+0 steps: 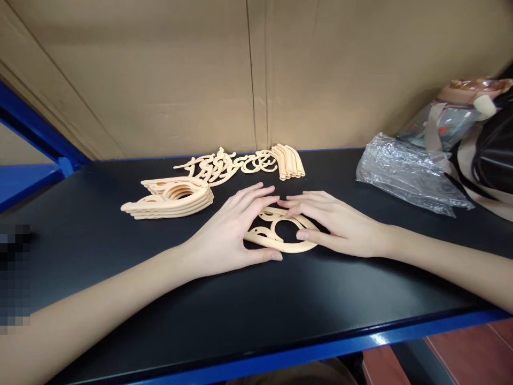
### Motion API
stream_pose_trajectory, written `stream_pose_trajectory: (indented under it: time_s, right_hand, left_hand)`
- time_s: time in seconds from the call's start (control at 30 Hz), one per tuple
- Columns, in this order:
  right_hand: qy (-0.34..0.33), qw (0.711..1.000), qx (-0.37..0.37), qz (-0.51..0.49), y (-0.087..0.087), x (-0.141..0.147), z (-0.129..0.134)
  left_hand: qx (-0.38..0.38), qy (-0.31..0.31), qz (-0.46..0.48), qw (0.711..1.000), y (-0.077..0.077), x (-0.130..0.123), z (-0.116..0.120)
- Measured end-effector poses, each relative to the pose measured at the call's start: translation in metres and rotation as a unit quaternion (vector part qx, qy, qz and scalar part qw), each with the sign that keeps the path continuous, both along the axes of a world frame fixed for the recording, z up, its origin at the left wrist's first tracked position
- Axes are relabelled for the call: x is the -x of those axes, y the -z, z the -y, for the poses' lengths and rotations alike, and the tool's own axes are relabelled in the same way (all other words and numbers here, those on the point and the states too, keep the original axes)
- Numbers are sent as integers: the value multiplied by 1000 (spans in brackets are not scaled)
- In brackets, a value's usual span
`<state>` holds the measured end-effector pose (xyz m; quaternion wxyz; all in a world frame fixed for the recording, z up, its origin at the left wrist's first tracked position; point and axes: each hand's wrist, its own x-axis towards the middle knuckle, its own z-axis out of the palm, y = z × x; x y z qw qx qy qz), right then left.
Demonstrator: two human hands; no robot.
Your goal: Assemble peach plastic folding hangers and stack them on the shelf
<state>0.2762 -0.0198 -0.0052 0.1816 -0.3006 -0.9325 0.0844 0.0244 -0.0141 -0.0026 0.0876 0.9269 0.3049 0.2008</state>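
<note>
At both ends of a beige hanger-like piece [294, 247], flat on the counter [200, 310] and lengthwise left to right: touching with left hand [236, 232], spread and released, and right hand [336, 222], curved over its rim, equally near; cannot tell if grasping there

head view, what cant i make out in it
- Tan piece, head view: left end hidden by the left hand, part of the right end by the right hand.
- Stack, head view: the top piece covers most of those below.
- Small parts, head view: too overlapped to count surely.
- Black item, head view: cut off by the right edge.
</note>
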Motion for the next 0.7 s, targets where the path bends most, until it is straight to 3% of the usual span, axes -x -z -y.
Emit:
stream_pose_trajectory:
  time_s: [0.17,0.3,0.7]
  right_hand:
    - [31,999,-20,-10,-4,0,0]
    - [24,999,-36,-14,-3,-1,0]
    - [37,994,-94,-51,-2,1,1]
  left_hand:
    - [39,5,-60,997,2,3,1]
    - [29,4,-49,998,2,3,1]
    - [-180,-56,-22,982,-3,1,6]
